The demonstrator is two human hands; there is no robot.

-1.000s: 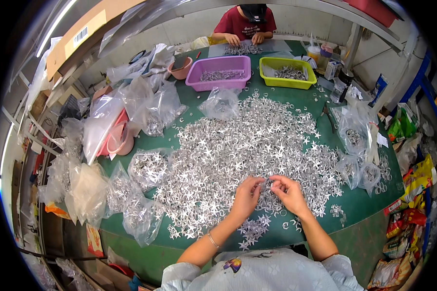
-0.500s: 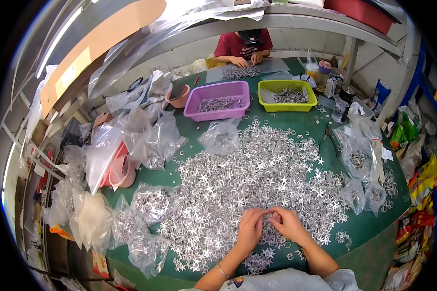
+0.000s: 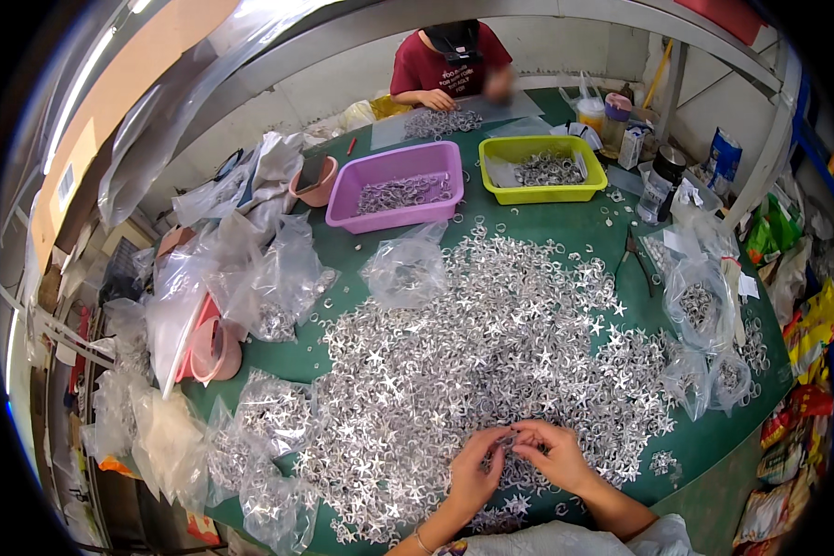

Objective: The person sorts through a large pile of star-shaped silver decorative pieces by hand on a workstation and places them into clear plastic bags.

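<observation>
Green-covered surface fills the room's middle, spreading away from the grip on all sides. Far beyond the grip, a pale plastered wall runs behind the surface's far edge, with a grey metal beam slanting above it. Up and left of the grip, a long tan board hangs overhead, a bright strip of light along its outer side. Right of the grip, a grey upright post and blue frame stand at the edge. Lower left of the grip, dim floor, cluttered, hard to read.
</observation>
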